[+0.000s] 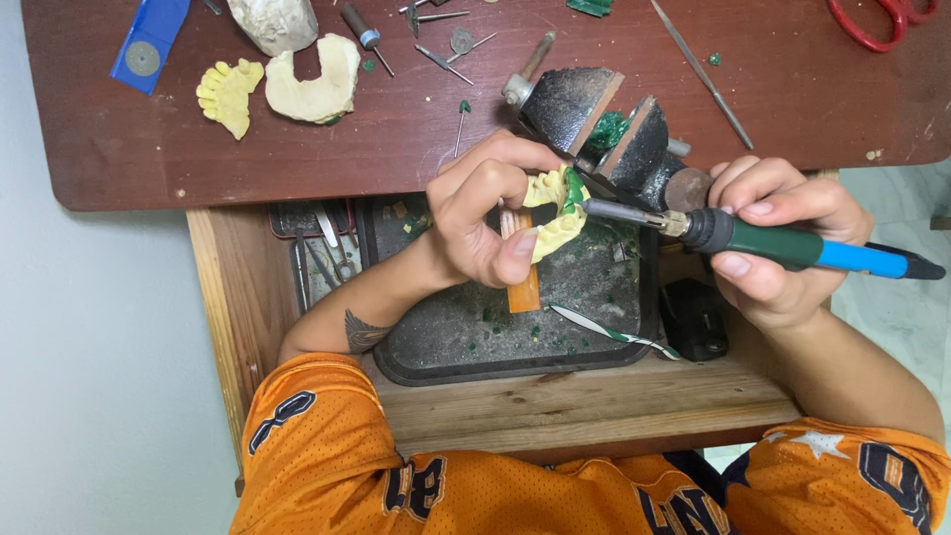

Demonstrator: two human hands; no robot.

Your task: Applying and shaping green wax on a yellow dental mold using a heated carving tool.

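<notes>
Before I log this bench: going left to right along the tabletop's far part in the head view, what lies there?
Blue strip → yellow plaster cast → pale horseshoe-shaped dental cast → small bench vise → red-handled scissors.

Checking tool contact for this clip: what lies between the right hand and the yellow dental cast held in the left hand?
In the head view, only the tool's metal tip spans it, running from the right hand to the green wax on the yellow dental cast in the left hand.

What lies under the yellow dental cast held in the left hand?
Under the yellow dental cast, a dark tray shows green crumbs and an orange stick. The left hand covers the stick's top.
</notes>
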